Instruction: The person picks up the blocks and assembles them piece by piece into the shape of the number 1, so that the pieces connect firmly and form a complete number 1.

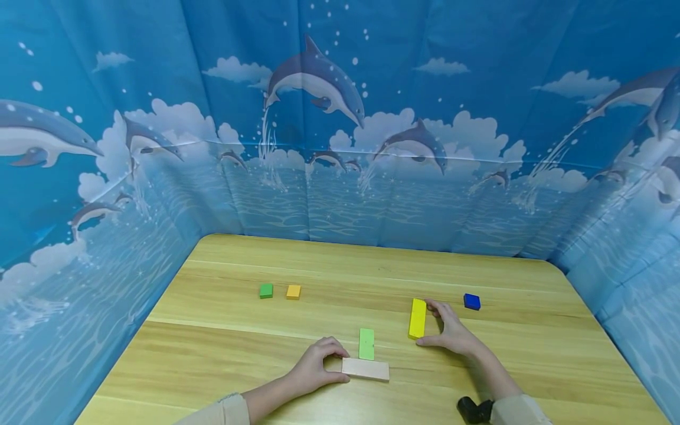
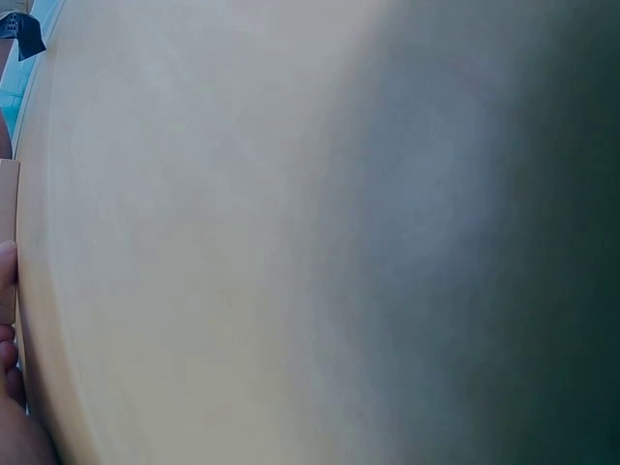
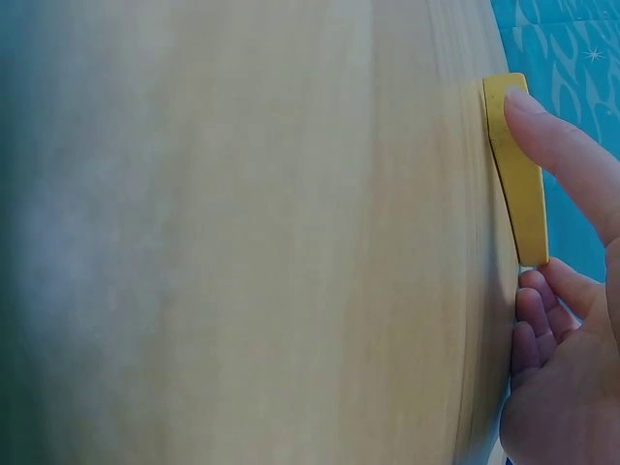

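My left hand (image 1: 314,369) pinches a plain wooden block (image 1: 365,369) at its left end, thumb at the near corner and fingers at the far one. Just beyond that block lies a flat light green block (image 1: 366,344), its near end right at the wooden one. Farther right, my right hand (image 1: 454,332) grips a long yellow block (image 1: 417,319) between thumb and fingers, one at each end. In the right wrist view, the thumb lies on one end of the yellow block (image 3: 524,184). The left wrist view catches only an edge of the wooden block (image 2: 8,203).
A small green block (image 1: 266,291) and an orange block (image 1: 293,292) lie at the far left. Beyond my right hand is a dark blue block (image 1: 471,301). A black device (image 1: 474,410) sits at my right cuff. Dolphin-printed curtains (image 1: 319,195) enclose the wooden table (image 1: 223,330).
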`<action>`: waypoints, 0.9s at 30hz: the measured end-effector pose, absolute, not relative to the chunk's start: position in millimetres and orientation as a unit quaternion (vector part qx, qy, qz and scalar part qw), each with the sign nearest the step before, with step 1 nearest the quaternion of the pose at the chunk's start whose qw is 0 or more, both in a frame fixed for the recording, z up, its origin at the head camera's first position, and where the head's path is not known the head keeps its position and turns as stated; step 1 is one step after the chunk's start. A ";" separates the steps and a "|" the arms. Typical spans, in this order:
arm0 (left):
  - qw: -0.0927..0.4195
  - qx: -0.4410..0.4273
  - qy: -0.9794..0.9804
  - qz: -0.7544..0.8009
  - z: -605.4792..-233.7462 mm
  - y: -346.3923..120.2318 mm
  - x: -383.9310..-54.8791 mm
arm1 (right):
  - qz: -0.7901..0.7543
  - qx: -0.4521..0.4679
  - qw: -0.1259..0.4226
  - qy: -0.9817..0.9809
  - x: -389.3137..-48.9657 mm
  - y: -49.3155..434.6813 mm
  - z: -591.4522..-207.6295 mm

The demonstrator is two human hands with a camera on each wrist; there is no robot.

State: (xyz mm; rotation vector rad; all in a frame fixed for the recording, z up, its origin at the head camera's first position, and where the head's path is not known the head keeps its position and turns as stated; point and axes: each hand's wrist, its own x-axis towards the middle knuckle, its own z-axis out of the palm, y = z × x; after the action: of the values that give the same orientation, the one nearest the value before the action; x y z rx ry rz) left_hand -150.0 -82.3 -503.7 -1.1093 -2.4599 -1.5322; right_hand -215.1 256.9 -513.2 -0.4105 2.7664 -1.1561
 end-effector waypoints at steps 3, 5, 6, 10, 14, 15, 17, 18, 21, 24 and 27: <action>0.019 -0.357 -0.793 -0.493 -503.4 -82.4 -150.1 | -0.382 -0.134 0.056 0.913 -215.5 256.7 -513.7; 0.018 -0.356 -0.794 -0.493 -503.1 -82.6 -150.1 | -0.382 -0.133 0.054 0.913 -215.7 256.2 -513.6; 0.017 -0.356 -0.794 -0.493 -503.0 -82.7 -150.1 | -0.384 -0.132 0.052 0.912 -215.8 256.0 -513.5; 0.017 -0.356 -0.795 -0.491 -503.5 -83.2 -150.3 | -0.396 -0.128 0.045 0.908 -216.7 254.9 -513.4; 0.016 -0.354 -0.797 -0.489 -504.9 -83.3 -150.6 | -0.410 -0.126 0.039 0.902 -218.5 252.5 -512.8; 0.016 -0.351 -0.799 -0.489 -506.5 -83.0 -150.7 | -0.413 -0.126 0.039 0.901 -219.1 251.5 -512.4; 0.016 -0.349 -0.800 -0.488 -515.8 -83.1 -154.2 | -0.412 -0.126 0.035 0.902 -220.7 249.0 -511.7; 0.016 -0.347 -0.801 -0.488 -521.1 -83.3 -156.3 | -0.413 -0.126 0.035 0.901 -221.7 247.4 -511.2; 0.018 -0.342 -0.805 -0.484 -536.2 -83.4 -162.2 | -0.413 -0.137 0.029 0.900 -225.2 242.1 -509.2; 0.019 -0.339 -0.808 -0.481 -537.5 -82.9 -162.6 | -0.412 -0.146 0.025 0.899 -229.0 236.1 -506.4; 0.019 -0.339 -0.806 -0.485 -525.8 -82.0 -158.0 | -0.411 -0.153 0.023 0.898 -233.2 229.5 -503.8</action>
State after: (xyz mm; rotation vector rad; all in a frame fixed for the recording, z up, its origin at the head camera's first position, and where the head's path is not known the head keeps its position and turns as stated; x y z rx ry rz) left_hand -158.0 -82.0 -525.8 -1.0527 -2.5007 -1.5050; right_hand -233.2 229.5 -503.8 -0.4739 2.7808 -1.2732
